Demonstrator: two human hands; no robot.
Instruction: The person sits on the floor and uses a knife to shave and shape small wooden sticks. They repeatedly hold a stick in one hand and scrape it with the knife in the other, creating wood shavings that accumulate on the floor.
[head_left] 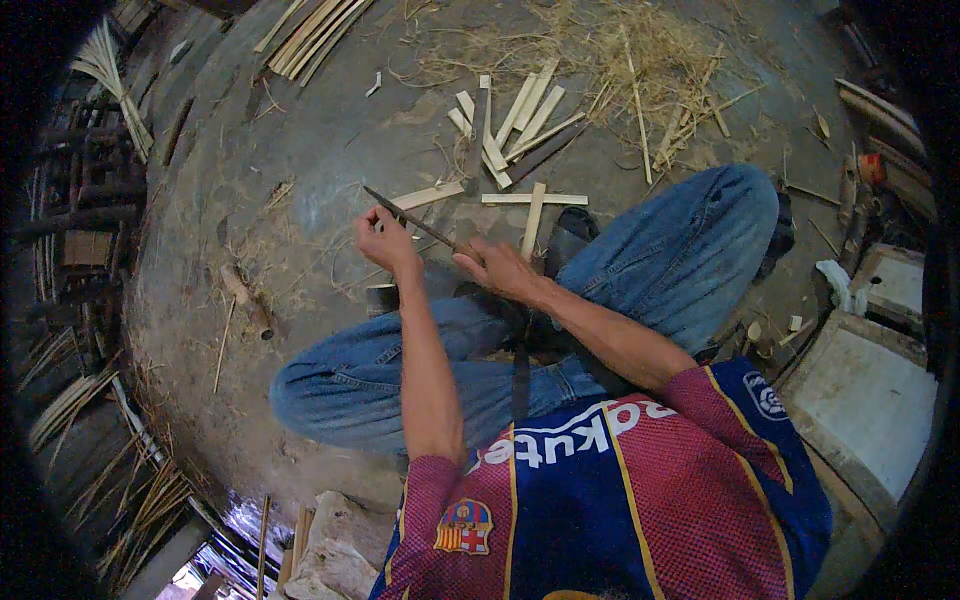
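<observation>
I sit on the ground with my legs in blue jeans crossed. My left hand and my right hand are raised over my knees, and both are closed on one thin, dark, blade-like strip. The strip slants from my right hand up and to the left, and its pointed end sticks out past my left hand. Whether it is a knife or a sliver of bamboo I cannot tell. Just below my left hand a short dark cylinder stands on the ground.
Split pale bamboo pieces lie scattered ahead of my knees, with a pile of straw-like shavings behind. Long bamboo strips lie at the top left. A short bamboo section lies left. White blocks stand right, a stone below.
</observation>
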